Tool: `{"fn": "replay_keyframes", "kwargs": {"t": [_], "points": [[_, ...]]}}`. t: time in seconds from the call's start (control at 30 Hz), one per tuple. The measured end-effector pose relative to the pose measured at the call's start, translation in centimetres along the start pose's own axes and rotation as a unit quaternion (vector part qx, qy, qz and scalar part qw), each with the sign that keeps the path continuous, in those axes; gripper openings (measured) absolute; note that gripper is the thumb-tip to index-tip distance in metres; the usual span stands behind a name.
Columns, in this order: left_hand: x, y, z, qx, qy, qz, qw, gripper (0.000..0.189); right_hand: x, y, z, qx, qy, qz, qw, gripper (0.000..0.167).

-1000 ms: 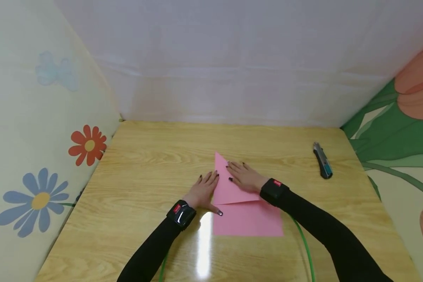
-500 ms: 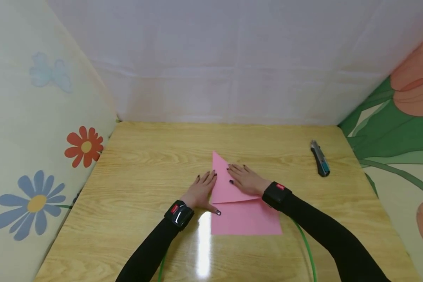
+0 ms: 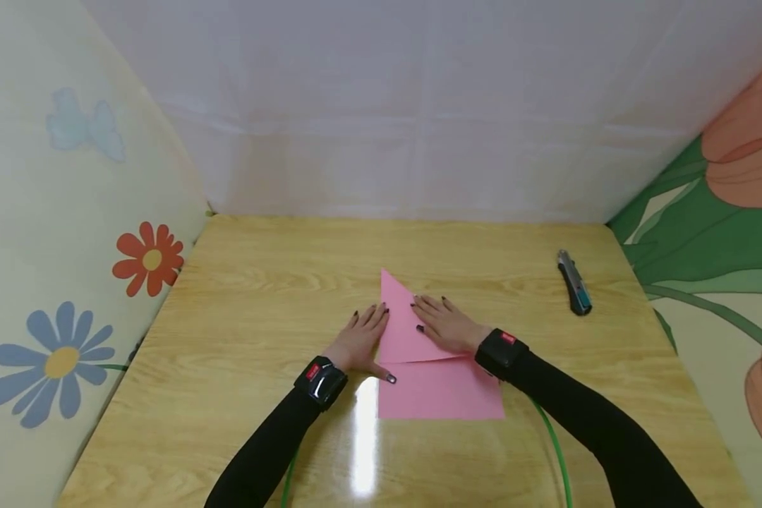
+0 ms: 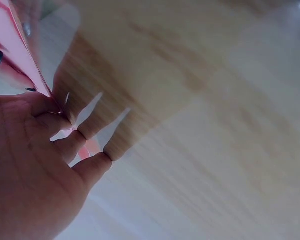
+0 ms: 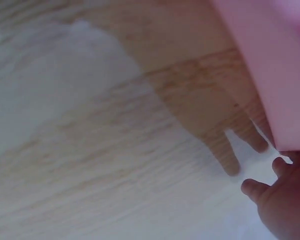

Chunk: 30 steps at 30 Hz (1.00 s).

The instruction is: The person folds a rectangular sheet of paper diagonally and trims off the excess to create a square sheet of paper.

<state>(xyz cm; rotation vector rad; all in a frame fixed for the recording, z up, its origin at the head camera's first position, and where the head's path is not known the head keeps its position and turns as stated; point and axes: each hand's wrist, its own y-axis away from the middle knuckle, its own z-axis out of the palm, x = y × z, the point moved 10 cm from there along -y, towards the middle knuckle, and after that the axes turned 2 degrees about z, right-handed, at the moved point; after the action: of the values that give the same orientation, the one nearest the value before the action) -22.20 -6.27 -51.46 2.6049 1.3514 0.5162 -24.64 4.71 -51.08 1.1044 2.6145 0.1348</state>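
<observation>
A pink sheet of paper (image 3: 441, 391) lies on the table, its upper part folded over into a triangular flap (image 3: 398, 331) with a point at the top. My left hand (image 3: 358, 343) rests along the paper's left edge, fingers straight and thumb on the lower part of the sheet. On the flap's slanted right side, my right hand (image 3: 447, 324) lies flat with fingers extended. In the left wrist view, the fingers of the left hand (image 4: 40, 155) meet the paper's edge (image 4: 25, 55). The right wrist view shows part of the right hand (image 5: 285, 200) beside the pink paper (image 5: 262, 75).
A utility knife (image 3: 574, 283) lies at the right of the wooden table (image 3: 279, 268). Green cables (image 3: 555, 451) trail from both wrists. A pale curtain (image 3: 381, 113) hangs behind the table, and flower-printed panels (image 3: 57, 247) stand at the sides.
Both hands keep nearly the same place on the paper; the right hand has shifted very slightly to the right along the flap. The whole view has drifted a little.
</observation>
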Motion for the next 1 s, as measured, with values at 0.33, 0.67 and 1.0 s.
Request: {"fn": "replay_keyframes", "kwargs": {"t": [0.33, 0.67, 1.0], "points": [[-0.1, -0.1, -0.7, 0.005, 0.013, 0.013, 0.9998, 0.124, 0.3, 1.8, -0.3, -0.018, -0.02, 0.014, 0.9995, 0.054], [0.3, -0.1, -1.1, 0.023, 0.039, 0.037, 0.9983, 0.119, 0.0, 2.4, 0.4, -0.009, -0.02, 0.014, 0.9997, 0.06], [0.3, 0.2, -0.7, 0.012, 0.029, 0.032, 0.999, 0.119, -0.8, 2.7, 0.1, 0.01, -0.035, 0.017, 0.9992, 0.062]]}}
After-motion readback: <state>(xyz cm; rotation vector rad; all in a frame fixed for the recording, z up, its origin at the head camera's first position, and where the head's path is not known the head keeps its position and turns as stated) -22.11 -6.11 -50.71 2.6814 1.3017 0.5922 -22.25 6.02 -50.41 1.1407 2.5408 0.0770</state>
